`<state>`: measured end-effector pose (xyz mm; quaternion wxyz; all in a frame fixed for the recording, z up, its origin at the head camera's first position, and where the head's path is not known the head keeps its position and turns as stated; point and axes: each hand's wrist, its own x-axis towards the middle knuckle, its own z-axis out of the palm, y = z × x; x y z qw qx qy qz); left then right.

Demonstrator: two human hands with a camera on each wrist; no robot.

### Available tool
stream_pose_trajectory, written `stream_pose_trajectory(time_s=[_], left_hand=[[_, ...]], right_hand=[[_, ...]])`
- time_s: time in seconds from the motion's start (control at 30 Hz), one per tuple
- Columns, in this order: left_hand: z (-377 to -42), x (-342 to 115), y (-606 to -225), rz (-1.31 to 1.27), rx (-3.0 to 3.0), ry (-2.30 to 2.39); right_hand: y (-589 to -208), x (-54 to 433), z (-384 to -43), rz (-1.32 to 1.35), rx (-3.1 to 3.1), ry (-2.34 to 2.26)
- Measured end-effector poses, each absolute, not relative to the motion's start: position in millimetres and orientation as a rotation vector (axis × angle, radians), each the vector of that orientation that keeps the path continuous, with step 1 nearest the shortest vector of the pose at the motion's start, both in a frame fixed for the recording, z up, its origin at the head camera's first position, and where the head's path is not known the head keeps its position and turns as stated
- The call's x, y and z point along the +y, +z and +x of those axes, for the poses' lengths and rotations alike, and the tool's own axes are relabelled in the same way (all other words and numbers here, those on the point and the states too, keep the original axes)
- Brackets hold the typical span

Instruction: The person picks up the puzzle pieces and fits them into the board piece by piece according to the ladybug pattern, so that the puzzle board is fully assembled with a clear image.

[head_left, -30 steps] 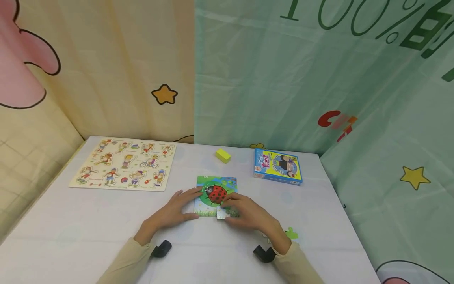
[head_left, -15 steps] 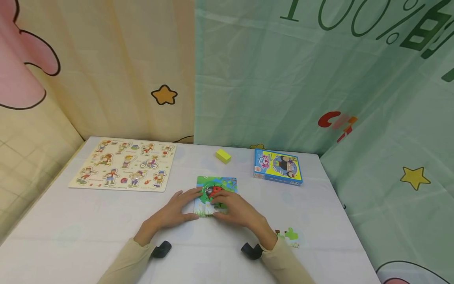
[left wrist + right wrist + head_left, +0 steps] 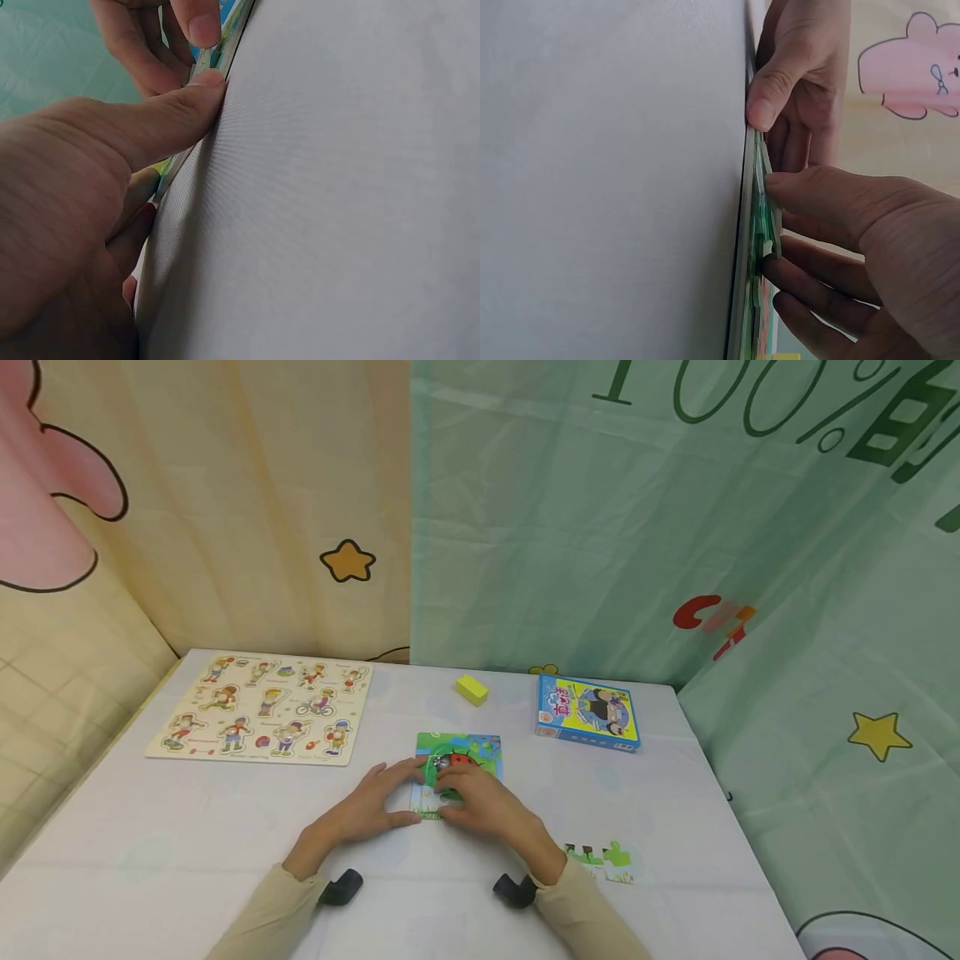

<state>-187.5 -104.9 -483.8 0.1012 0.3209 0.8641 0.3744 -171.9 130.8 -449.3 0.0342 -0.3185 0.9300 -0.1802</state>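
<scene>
A small square ladybug jigsaw puzzle [image 3: 472, 743] lies flat on the white table. My left hand [image 3: 371, 802] rests along its left side, with the thumb at the near edge and the fingertips over the picture. In the head view my right hand [image 3: 487, 802] covers the puzzle's lower right part. Its thumb and fingers pinch a puzzle piece [image 3: 775, 221], which appears tilted slightly off the board in the right wrist view. The left thumb [image 3: 202, 82] presses at the board's rim, close beside the right fingers. Several loose puzzle pieces [image 3: 617, 856] lie to the right, near my right sleeve.
A cream board with pictures of children [image 3: 262, 706] lies at the back left. A yellow block [image 3: 472, 690] sits behind the puzzle, with a blue and yellow box [image 3: 588, 712] to its right. Printed curtains [image 3: 540, 527] hang behind the table.
My right hand has moved left with the puzzle piece along the puzzle's near edge, toward my left thumb. More of the loose pieces show now. The left hand has stayed in place.
</scene>
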Motion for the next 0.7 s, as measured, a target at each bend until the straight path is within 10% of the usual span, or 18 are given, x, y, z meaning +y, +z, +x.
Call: stream_pose_trajectory(time_s=[0.7], left_hand=[[-188.9,-106.0,-486.7,0.967,2.549,1.125]], right_hand=[[-450.5,123.4,-172.0,-0.977,2.92,-0.461]])
